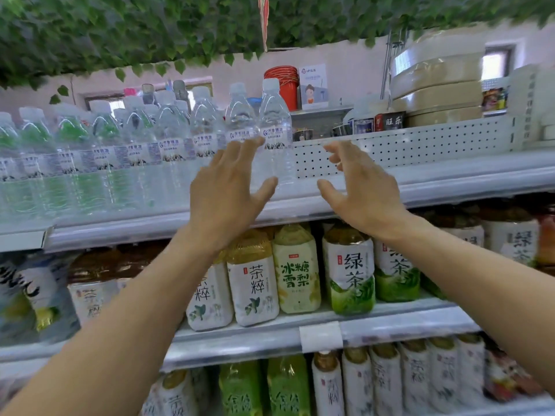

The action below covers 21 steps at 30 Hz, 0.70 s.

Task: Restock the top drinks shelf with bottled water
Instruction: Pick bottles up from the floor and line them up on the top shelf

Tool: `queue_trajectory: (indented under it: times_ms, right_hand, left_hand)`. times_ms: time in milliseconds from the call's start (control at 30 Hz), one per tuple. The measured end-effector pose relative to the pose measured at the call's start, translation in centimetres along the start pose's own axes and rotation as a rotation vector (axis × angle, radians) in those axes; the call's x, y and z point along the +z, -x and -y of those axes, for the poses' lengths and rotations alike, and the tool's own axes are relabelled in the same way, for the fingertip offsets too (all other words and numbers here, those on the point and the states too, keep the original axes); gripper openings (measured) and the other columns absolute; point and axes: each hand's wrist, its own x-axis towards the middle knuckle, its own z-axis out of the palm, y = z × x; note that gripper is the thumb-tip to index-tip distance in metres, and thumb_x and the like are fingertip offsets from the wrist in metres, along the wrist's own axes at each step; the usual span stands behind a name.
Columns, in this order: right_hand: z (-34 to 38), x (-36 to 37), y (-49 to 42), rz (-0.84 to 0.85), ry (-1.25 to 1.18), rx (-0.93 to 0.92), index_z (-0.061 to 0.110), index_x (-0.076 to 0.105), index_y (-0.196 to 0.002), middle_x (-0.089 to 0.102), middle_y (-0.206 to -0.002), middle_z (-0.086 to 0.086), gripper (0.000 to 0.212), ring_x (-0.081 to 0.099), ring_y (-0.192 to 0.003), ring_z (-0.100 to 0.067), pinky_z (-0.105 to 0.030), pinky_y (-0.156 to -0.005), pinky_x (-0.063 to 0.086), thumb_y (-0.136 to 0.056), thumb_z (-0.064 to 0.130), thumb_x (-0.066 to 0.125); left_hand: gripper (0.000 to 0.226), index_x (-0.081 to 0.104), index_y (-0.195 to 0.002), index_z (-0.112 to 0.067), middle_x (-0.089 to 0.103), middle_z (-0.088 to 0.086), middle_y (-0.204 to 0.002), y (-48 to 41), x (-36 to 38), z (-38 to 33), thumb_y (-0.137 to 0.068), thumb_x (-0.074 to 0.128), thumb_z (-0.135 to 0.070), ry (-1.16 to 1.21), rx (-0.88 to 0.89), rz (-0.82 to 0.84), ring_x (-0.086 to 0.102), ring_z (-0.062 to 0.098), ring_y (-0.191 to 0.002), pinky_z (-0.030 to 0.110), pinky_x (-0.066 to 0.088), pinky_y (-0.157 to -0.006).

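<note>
Reaching up toward the top shelf (450, 178) with both hands. Holding the left hand (228, 190) open, fingers spread, just in front of the last water bottle (274, 121) (touching it or not, hard to say). Holding the right hand (357, 190) open too, fingers loosely apart, near that bottle's right side, gripping nothing. Seeing that bottle standing upright at the right end of the water row (120, 145), above the tea bottles (258, 292).

On the top shelf (450, 181) the water bottles (168, 139) stand in rows at the left; the rightmost bottle (274, 130) ends the row. Right of it the perforated back panel (420, 145) is exposed. Tea bottles (295, 271) fill the shelf below.
</note>
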Motion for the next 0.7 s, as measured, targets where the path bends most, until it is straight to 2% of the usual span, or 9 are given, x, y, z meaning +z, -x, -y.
queue_trajectory:
  times_ms: [167,300,500,633,700]
  right_hand:
    - [-2.0,-3.1,8.0,0.056,0.106,0.027,0.017,0.046,-0.137,0.059,-0.124,-0.002,0.051,0.061,-0.105,-0.025,-0.041,-0.076,0.05,-0.091,0.03,0.062]
    - [-4.2,-4.9,13.6,0.193,0.148,0.133,0.02,0.038,-0.142,0.057,-0.126,0.0,0.054,0.062,-0.098,-0.025,-0.038,-0.072,0.046,-0.094,0.035,0.059]
    - [-10.1,-8.9,21.7,0.409,0.22,0.271,0.024,0.032,-0.146,0.051,-0.137,-0.001,0.059,0.057,-0.114,-0.026,-0.039,-0.074,0.046,-0.095,0.038,0.057]
    - [-15.4,-13.6,27.6,0.557,0.287,0.365,0.023,0.032,-0.146,0.047,-0.14,-0.004,0.057,0.056,-0.114,-0.029,-0.039,-0.072,0.047,-0.096,0.041,0.055]
    - [-18.3,-16.2,31.1,0.627,0.283,0.399,0.022,0.034,-0.145,0.047,-0.136,-0.007,0.056,0.056,-0.112,-0.032,-0.046,-0.08,0.051,-0.096,0.04,0.055]
  left_hand:
    - [0.057,0.037,-0.143,-0.03,0.058,-0.004,-0.125,6.7,0.9,-3.8,-0.093,0.053,-0.052,0.053,-0.013,0.143,0.062,0.024,-0.102,0.043,0.055,-0.069]
    - [0.056,0.036,-0.143,-0.032,0.06,-0.006,-0.123,10.5,2.6,-6.9,-0.094,0.05,-0.054,0.096,-0.02,0.283,0.065,0.023,-0.089,0.041,0.056,-0.066]
    - [0.055,0.034,-0.144,-0.033,0.059,-0.005,-0.126,14.9,6.4,-14.3,-0.095,0.05,-0.054,0.143,0.029,0.487,0.065,0.024,-0.092,0.041,0.056,-0.067]
    - [0.055,0.035,-0.144,-0.035,0.055,-0.004,-0.131,18.1,9.3,-22.3,-0.095,0.048,-0.057,0.189,0.028,0.637,0.064,0.024,-0.099,0.041,0.055,-0.07]
    - [0.055,0.036,-0.144,-0.034,0.054,-0.002,-0.134,20.5,10.8,-26.9,-0.095,0.049,-0.057,0.209,0.026,0.71,0.064,0.023,-0.101,0.039,0.055,-0.068]
